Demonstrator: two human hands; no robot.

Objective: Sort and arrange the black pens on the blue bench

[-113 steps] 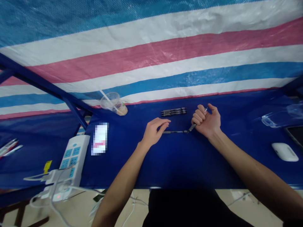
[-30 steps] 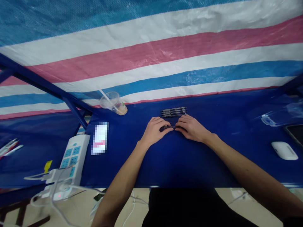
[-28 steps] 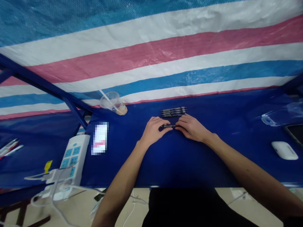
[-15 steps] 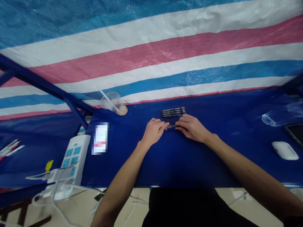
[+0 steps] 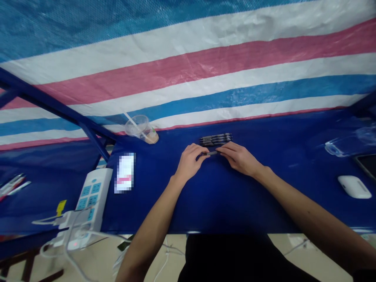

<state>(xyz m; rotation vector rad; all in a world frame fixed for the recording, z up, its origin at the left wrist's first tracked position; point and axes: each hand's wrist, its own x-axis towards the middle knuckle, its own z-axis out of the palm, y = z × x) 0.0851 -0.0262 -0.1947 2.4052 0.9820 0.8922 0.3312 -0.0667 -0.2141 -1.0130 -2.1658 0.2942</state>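
A dark pen (image 5: pixel 212 153) lies crosswise between my two hands, just above the blue tabletop (image 5: pixel 223 196). The fingertips of my left hand (image 5: pixel 190 160) pinch its left part. My right hand (image 5: pixel 238 157) grips the other end between thumb and fingers. Directly beyond my hands, several dark pens (image 5: pixel 216 139) rest side by side in a small row, their lower edge close to my right fingertips.
A plastic cup with a straw (image 5: pixel 142 129) leans at the back left, above a bright phone (image 5: pixel 125 173). A white power strip (image 5: pixel 94 196) with cables is further left. On the right are a white case (image 5: pixel 354 187), a clear bottle (image 5: pixel 346 147) and a dark device (image 5: pixel 367 164).
The held pen has shifted slightly away from me and to the left. More of it shows near my right fingertips, and my left fingers now cover its left part.
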